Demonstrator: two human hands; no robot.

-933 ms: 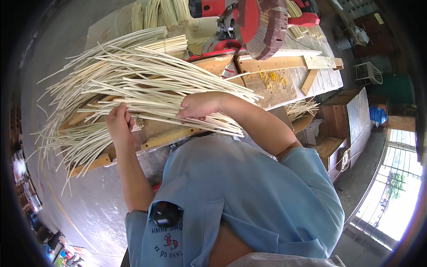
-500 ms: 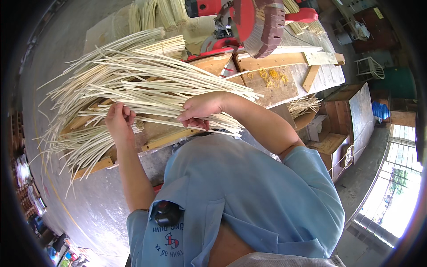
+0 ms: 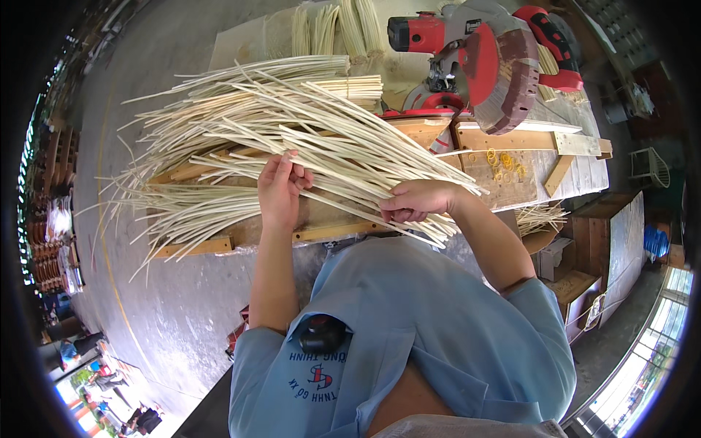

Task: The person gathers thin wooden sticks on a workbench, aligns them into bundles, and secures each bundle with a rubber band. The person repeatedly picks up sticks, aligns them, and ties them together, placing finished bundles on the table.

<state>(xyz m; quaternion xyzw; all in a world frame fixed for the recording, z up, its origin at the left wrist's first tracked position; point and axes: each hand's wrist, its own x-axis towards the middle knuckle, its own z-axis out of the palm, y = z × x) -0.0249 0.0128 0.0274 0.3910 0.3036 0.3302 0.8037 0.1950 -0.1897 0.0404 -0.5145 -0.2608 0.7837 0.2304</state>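
A large heap of long, thin, pale canes [image 3: 241, 131] lies fanned across the workbench. My right hand [image 3: 418, 201] is closed around a few canes near the right end of the heap, thumb on top. Left of it, my left hand [image 3: 283, 191] is raised at the heap's near edge with its fingers curled and thumb and forefinger close together. Its fingertips meet the canes, but what lies between them is too small to make out. A separate layer of canes [image 3: 197, 212] spreads to the left of my left hand.
A red and grey mitre saw [image 3: 496, 73] stands beyond the heap. Yellow rubber bands [image 3: 505, 164] lie on the board at right, near a wooden fence [image 3: 511, 139]. Cane bundles [image 3: 358, 29] rest at the back. Wooden cabinets [image 3: 602, 226] stand at the right.
The whole view has shifted, so the bench and saw appear farther right and lower. Against the canes, my left hand has moved slightly away from my body. My right hand stays on the canes.
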